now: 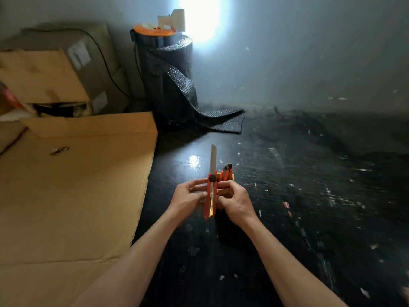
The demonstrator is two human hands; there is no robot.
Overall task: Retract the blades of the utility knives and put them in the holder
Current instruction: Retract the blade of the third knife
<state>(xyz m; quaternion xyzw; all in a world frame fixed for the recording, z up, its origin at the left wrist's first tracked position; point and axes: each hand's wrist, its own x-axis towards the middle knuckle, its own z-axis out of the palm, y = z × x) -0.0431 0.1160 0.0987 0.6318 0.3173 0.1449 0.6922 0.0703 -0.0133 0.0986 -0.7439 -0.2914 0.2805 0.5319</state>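
An orange utility knife [209,201] is held upright-ish between both hands, its long steel blade [213,158] fully extended and pointing away from me. My left hand [188,198] grips the left side of the handle near the black lock knob. My right hand [236,201] grips the right side. Just behind the hands stands a small wooden holder [230,175] with other orange knives [227,171] sticking up out of it; its lower part is hidden by my right hand.
A large flat cardboard sheet [73,189] lies on the left. Cardboard boxes [51,72] are stacked at the back left. A dark bubble-wrap roll [168,76] stands behind, its loose end trailing onto the dark, scuffed floor [309,196].
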